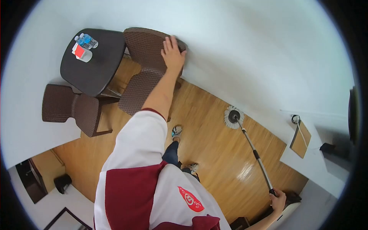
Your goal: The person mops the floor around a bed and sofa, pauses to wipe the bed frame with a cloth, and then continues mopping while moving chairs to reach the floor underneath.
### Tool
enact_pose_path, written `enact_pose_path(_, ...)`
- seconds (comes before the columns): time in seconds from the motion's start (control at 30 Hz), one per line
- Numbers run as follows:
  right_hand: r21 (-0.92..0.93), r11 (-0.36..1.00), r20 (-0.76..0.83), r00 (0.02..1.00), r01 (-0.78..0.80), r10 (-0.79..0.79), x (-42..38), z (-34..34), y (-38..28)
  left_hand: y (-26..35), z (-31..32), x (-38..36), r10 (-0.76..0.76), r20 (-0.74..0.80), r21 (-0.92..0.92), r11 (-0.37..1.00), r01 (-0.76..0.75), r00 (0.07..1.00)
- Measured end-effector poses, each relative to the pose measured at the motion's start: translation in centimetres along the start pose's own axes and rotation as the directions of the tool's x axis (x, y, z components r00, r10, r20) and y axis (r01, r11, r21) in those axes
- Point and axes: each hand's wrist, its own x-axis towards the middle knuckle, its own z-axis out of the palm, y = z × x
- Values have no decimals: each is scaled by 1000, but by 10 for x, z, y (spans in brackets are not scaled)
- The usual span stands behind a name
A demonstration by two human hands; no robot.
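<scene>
My left hand (173, 55) rests on the top edge of the back of a brown woven chair (143, 48), its fingers stretched out. At the lower right, my right hand (278, 200) is closed around the end of the handle of a mop (251, 145). The mop's round head (233, 117), with grey-white strands, lies on the wooden floor close to the foot of the wall. Part of the chair's seat is hidden behind my left forearm.
A dark table (90, 76) beside the chair carries water bottles (86, 41) and a white container (82, 53) with a red label. A second brown chair (86, 109) stands left. On the right, a white ledge (297, 161) bears a brown board (301, 140) and a cable.
</scene>
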Motion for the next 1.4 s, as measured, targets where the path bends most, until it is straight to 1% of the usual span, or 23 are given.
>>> enact_pose_path(0.1, 2, 998, -56, 997, 60, -60, 9, 20, 37, 0, 7, 2, 80, 62, 110, 990, -87, 995)
enact_pose_path(0.2, -122, 967, -163, 957, 222, -240, -13, 35, 34, 6, -3, -25, 47, 31, 50, 998, -48, 998)
enact_pose_path(0.27, -104, 969, -145, 960, 225, -238, -16, 47, 40, 9, -3, -70, 127, 63, 47, 990, -130, 990)
enact_pose_path(0.33, -86, 965, -150, 954, 249, -259, -31, 59, 52, 12, -3, -147, 272, 285, -121, 961, -247, 919)
enact_pose_path(0.37, -79, 959, -155, 947, 271, -280, -33, 64, 53, 22, -4, -194, 321, 437, -234, 943, -238, 840)
enact_pose_path(0.4, -74, 964, -126, 957, 255, -262, -37, 71, 62, 30, -6, -248, 397, 507, -297, 914, -277, 766)
enact_pose_path(0.43, -80, 980, -103, 976, 183, -191, -42, 83, 72, 41, -14, -300, 468, 597, -370, 881, -294, 652)
enact_pose_path(0.47, -47, 990, -53, 990, 130, -133, -49, 95, 84, 54, -22, -356, 548, 674, -457, 836, -303, 495)
enact_pose_path(0.5, -9, 981, -141, 971, 193, -192, -59, 118, 107, 72, -33, -411, 617, 714, -525, 785, -329, 332)
enact_pose_path(0.53, -40, 983, -101, 978, 181, -184, -79, 125, 101, 82, -46, -462, 660, 732, -583, 734, -348, 165)
enact_pose_path(0.57, 126, 984, 46, 990, 129, -135, -83, 148, 125, 91, -59, -507, 680, 733, -631, 683, -369, 4)
enact_pose_path(0.6, 189, 979, 81, 992, 83, -99, -90, 183, 154, 103, -72, -546, 747, 660, -710, 586, -392, -78)
enact_pose_path(0.67, 392, 915, 20, 993, 96, -113, -107, 295, 238, 119, -106, -623, 833, 501, -831, 388, -399, -235)
enact_pose_path(0.77, 398, 900, 74, 984, -180, 164, -205, 387, 283, 125, -151, -715, 748, 519, -842, 367, -395, -413)
enact_pose_path(0.87, 406, 851, 69, 940, -332, 334, -308, 439, 289, 89, -171, -771, 752, 373, -894, 133, -428, -544)
enact_pose_path(0.97, 425, 801, 39, 893, -421, 448, -418, 438, 311, 67, -197, -853, 568, 238, -906, -163, -390, -788)
enact_pose_path(1.03, 399, 757, 30, 832, -517, 553, -490, 412, 327, 64, -238, -903, 461, 159, -941, -196, -275, -873)
enact_pose_path(1.13, 388, 653, 118, 737, -651, 665, -573, 350, 312, 36, -270, -979, 351, 115, -984, -88, -155, -929)
enact_pose_path(1.17, 385, 638, 54, 706, -667, 706, -592, 346, 307, 29, -280, -994, 315, 99, -990, -63, -125, -944)
enact_pose_path(1.2, 346, 686, -26, 724, -640, 689, -614, 346, 308, 20, -292, -1006, 278, 84, -995, -32, -97, -957)
enact_pose_path(1.3, 342, 638, 28, 686, -690, 727, -639, 333, 302, 12, -320, -1017, 197, -82, -996, -41, 75, -977)
enact_pose_path(1.33, 365, 646, -31, 685, -670, 728, -641, 331, 299, 18, -324, -1016, 171, -74, -997, -46, 67, -983)
enact_pose_path(1.4, 434, 607, -11, 669, -666, 743, -633, 326, 295, 24, -325, -1006, 117, -43, -999, -39, 39, -992)
